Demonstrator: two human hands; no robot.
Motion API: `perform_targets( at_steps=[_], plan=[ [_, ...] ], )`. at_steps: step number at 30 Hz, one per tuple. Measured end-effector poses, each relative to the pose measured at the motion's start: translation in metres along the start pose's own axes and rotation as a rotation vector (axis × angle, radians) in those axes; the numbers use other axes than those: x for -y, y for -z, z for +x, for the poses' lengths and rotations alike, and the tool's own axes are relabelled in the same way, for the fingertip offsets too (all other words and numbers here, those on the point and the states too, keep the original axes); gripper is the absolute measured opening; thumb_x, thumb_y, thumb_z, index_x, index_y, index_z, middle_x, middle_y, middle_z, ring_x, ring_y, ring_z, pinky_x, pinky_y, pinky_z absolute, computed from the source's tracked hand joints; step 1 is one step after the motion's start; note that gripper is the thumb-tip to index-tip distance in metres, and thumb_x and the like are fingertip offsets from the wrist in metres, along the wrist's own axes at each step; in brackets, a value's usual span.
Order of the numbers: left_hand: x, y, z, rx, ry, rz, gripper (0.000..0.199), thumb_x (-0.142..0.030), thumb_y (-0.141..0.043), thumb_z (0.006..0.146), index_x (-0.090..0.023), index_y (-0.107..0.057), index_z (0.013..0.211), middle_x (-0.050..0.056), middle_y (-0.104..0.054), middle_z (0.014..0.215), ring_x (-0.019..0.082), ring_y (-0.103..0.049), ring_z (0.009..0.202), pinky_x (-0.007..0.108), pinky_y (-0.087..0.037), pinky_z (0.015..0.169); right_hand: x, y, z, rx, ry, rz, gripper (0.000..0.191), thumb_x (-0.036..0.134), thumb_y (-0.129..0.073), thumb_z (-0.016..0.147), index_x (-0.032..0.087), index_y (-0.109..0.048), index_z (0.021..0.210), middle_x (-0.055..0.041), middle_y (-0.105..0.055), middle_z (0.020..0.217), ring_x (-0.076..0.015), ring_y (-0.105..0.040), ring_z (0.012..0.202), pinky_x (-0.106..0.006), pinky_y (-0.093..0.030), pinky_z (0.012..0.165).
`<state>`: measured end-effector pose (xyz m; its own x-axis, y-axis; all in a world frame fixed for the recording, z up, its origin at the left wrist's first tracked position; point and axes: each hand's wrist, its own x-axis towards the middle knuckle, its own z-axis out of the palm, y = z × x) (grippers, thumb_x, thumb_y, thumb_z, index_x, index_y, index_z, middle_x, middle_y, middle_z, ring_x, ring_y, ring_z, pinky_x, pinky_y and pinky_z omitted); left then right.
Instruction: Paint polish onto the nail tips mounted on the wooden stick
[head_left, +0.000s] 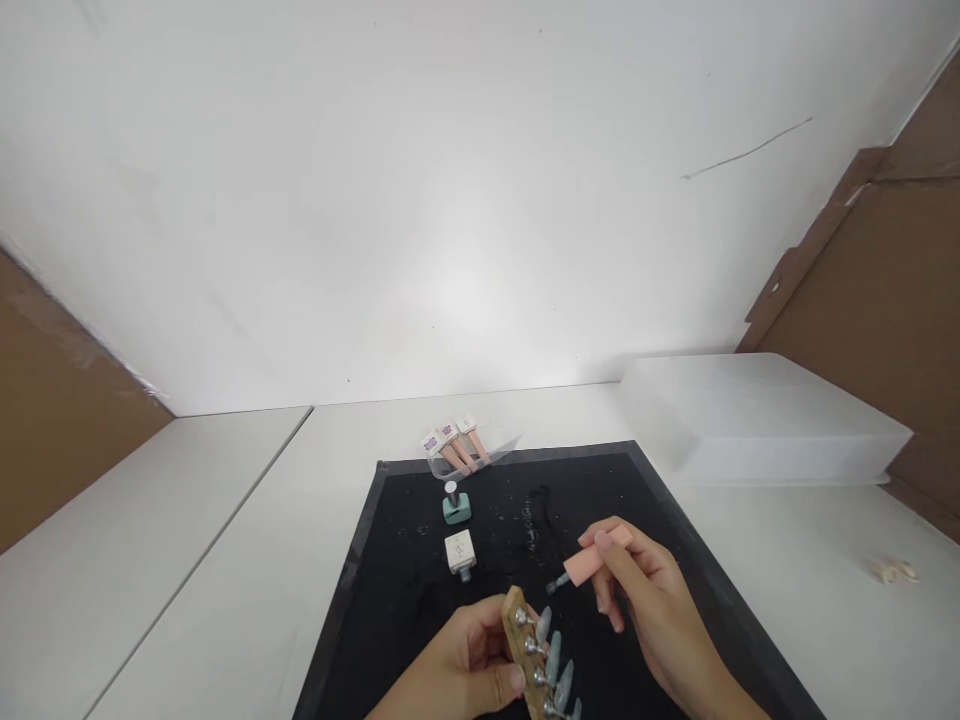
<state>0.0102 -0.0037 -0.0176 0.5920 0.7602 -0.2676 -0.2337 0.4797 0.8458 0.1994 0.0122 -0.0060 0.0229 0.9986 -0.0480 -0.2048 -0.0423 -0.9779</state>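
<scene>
My left hand (469, 665) grips a wooden strip (517, 630) at the bottom centre. Several grey and green nail tips (553, 655) stick out from the strip's right side on metal holders. Between the fingers of my right hand (637, 590) is the pink cap of a nail polish brush (592, 562); its dark tip points down-left, a little above the nail tips and apart from them. A white square bottle (460, 552) lies on the black mat, its neck facing me. Just behind it sits a green bottle (456, 508) with an upright neck.
Beyond the black mat (645, 465), a clear tray (491, 450) holds three white bottles with pink caps (455, 445). A translucent box (772, 420) stands at the back right. Small pale pieces (892, 570) lie at the far right. Brown panels flank the white table.
</scene>
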Motion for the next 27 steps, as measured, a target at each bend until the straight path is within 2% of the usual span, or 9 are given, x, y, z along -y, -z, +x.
perform_targets(
  at_steps=[2, 7, 9, 14, 16, 20, 23, 25, 27],
  plan=[
    [0.000, 0.000, 0.001, 0.008, -0.001, 0.000, 0.043, -0.041, -0.079, 0.053, -0.015, -0.063, 0.083, 0.000, -0.056, 0.073, 0.012, -0.048, 0.069, 0.023, -0.033, 0.066, -0.001, 0.000, -0.001, 0.033, -0.010, 0.034, 0.040, 0.055, -0.059, 0.077, 0.015, -0.060, 0.073, 0.0060, -0.048, 0.039, -0.0067, -0.036, 0.033, -0.016, -0.028, 0.033],
    [-0.006, -0.006, -0.003, -0.057, 0.037, 0.003, 0.041, -0.037, -0.079, 0.055, -0.015, -0.065, 0.086, 0.000, -0.056, 0.077, 0.013, -0.048, 0.075, 0.024, -0.034, 0.070, -0.003, 0.001, -0.003, 0.200, -0.027, 0.043, 0.043, 0.058, -0.059, 0.075, 0.015, -0.060, 0.073, 0.0049, -0.049, 0.038, -0.0070, -0.037, 0.031, -0.017, -0.028, 0.032],
    [-0.007, -0.007, -0.004, -0.059, 0.043, -0.002, 0.040, -0.037, -0.079, 0.055, -0.016, -0.065, 0.085, 0.000, -0.057, 0.077, 0.014, -0.049, 0.076, 0.024, -0.035, 0.072, -0.001, 0.000, -0.003, 0.162, -0.028, 0.017, 0.042, 0.057, -0.059, 0.075, 0.015, -0.060, 0.073, 0.0053, -0.048, 0.038, -0.0068, -0.037, 0.032, -0.017, -0.028, 0.033],
    [-0.004, -0.001, -0.006, -0.093, 0.043, -0.005, 0.044, -0.040, -0.079, 0.054, -0.017, -0.067, 0.090, 0.002, -0.060, 0.081, 0.014, -0.050, 0.075, 0.025, -0.037, 0.070, 0.000, -0.001, -0.002, -0.023, -0.005, 0.027, 0.039, 0.055, -0.059, 0.077, 0.016, -0.061, 0.074, 0.0062, -0.045, 0.040, -0.0066, -0.035, 0.036, -0.016, -0.028, 0.034],
    [-0.004, 0.000, -0.006, -0.114, 0.069, -0.021, 0.043, -0.039, -0.078, 0.055, -0.018, -0.068, 0.092, 0.003, -0.062, 0.084, 0.014, -0.052, 0.075, 0.026, -0.038, 0.072, -0.002, 0.000, -0.003, 0.002, 0.035, 0.040, 0.036, 0.053, -0.057, 0.080, 0.017, -0.061, 0.078, 0.0053, -0.048, 0.042, -0.0071, -0.037, 0.036, -0.016, -0.029, 0.034],
    [-0.008, -0.003, -0.006, -0.101, 0.091, -0.055, 0.042, -0.037, -0.077, 0.059, -0.018, -0.068, 0.096, 0.005, -0.065, 0.086, 0.016, -0.055, 0.078, 0.029, -0.038, 0.075, -0.002, 0.000, -0.008, 0.162, 0.137, 0.016, 0.037, 0.053, -0.054, 0.082, 0.017, -0.063, 0.083, 0.0018, -0.053, 0.049, -0.0078, -0.040, 0.037, -0.017, -0.032, 0.035],
    [-0.011, -0.007, -0.006, -0.093, 0.090, -0.064, 0.042, -0.035, -0.076, 0.061, -0.018, -0.068, 0.098, 0.006, -0.066, 0.085, 0.015, -0.055, 0.076, 0.029, -0.039, 0.075, 0.002, -0.002, -0.010, 0.270, 0.158, -0.056, 0.038, 0.053, -0.052, 0.083, 0.017, -0.065, 0.086, 0.0008, -0.055, 0.052, -0.0081, -0.043, 0.038, -0.019, -0.035, 0.037],
    [-0.011, -0.007, -0.006, -0.097, 0.105, -0.075, 0.040, -0.033, -0.076, 0.062, -0.019, -0.069, 0.098, 0.005, -0.067, 0.085, 0.015, -0.056, 0.077, 0.029, -0.039, 0.076, 0.003, -0.002, -0.010, 0.243, 0.196, -0.124, 0.036, 0.050, -0.051, 0.085, 0.017, -0.066, 0.084, 0.0007, -0.054, 0.054, -0.0085, -0.044, 0.039, -0.019, -0.037, 0.037],
    [-0.009, -0.007, -0.006, -0.099, 0.127, -0.090, 0.037, -0.033, -0.075, 0.062, -0.018, -0.069, 0.096, 0.005, -0.067, 0.084, 0.016, -0.058, 0.078, 0.030, -0.039, 0.077, 0.002, -0.002, -0.010, 0.158, 0.260, -0.188, 0.032, 0.046, -0.051, 0.087, 0.017, -0.066, 0.082, 0.0016, -0.052, 0.052, -0.0091, -0.045, 0.040, -0.019, -0.037, 0.037]
  ],
)
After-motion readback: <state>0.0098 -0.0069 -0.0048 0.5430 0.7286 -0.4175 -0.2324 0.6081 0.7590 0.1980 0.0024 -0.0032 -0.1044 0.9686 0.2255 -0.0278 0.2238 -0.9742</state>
